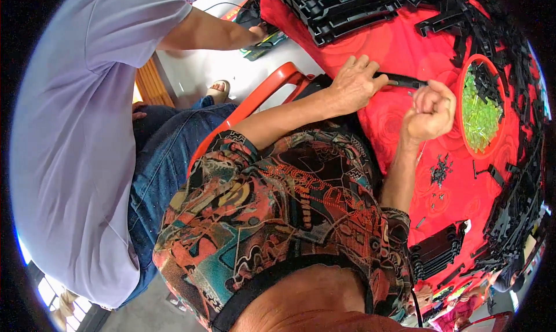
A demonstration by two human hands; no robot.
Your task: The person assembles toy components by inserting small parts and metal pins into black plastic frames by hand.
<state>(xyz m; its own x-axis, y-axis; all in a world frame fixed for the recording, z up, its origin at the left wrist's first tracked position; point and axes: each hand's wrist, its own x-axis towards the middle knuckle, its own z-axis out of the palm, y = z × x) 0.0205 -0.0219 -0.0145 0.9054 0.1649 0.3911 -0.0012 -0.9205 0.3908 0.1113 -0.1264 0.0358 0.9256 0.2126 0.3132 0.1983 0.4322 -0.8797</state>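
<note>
Bare red cloth (385, 120) lies between the forearms; more opens above the hands, up to the stacked black frames (341, 19). A black strip (406, 80) bars the gap from left hand (356, 86) to right hand (430, 113). Rightward: orange bowl (476, 154), then dense black parts (515, 216). Lower, small dark pieces (441, 171) interrupt the cloth.

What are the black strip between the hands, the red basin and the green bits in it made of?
Black strip: probably hard plastic, smooth with a slight shine.
Red basin: likely plastic, its smooth rim evenly coloured.
Green bits: shiny and see-through-looking, so perhaps clear plastic, though glass is possible.
</note>
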